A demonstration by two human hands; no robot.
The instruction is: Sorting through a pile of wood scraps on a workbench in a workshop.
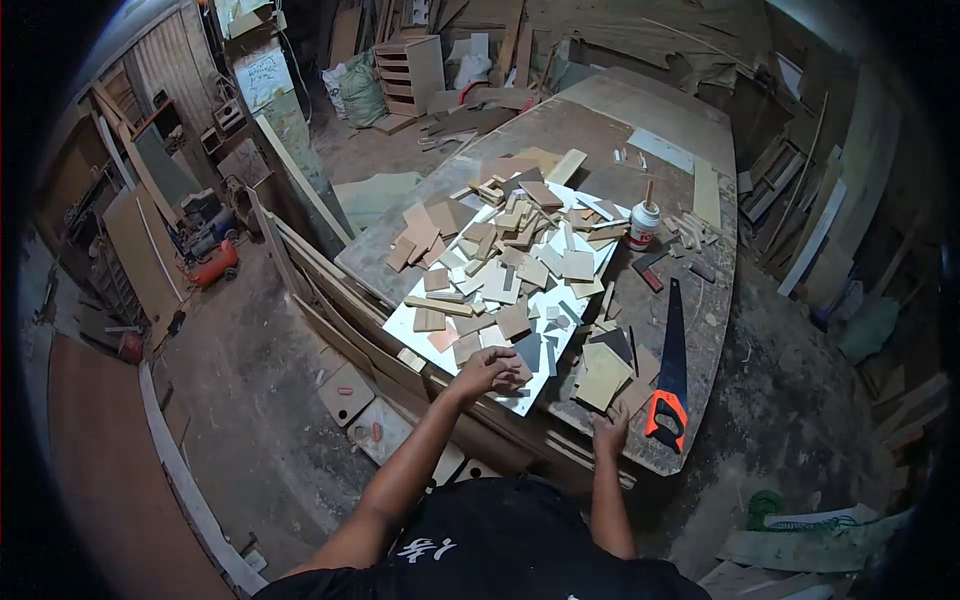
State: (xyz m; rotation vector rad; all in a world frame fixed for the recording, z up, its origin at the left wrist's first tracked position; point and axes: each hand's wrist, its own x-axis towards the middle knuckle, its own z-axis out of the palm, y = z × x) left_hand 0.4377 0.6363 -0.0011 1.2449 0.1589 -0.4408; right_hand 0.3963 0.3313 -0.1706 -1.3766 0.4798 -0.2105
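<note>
My left hand (488,373) is over the near part of a white board (408,318), its fingers loosely bent and apart. Close to its fingertips lie a dark grey square piece (529,350) and a brown wood piece (522,372). My right hand (610,432) is at the table's near edge, thumb and fingers apart, beside a pale wood piece (604,374). Its fingertips reach a brown sheet piece (633,398); whether they grip it is unclear. A heap of small wood offcuts (515,225) covers much of the white board.
Right of my right hand lies a hand saw (673,360) with an orange handle. A white glue bottle (643,225) with a stick in it stands farther back, near a red-and-black tool (650,274). An orange air compressor (210,262) stands on the floor at left.
</note>
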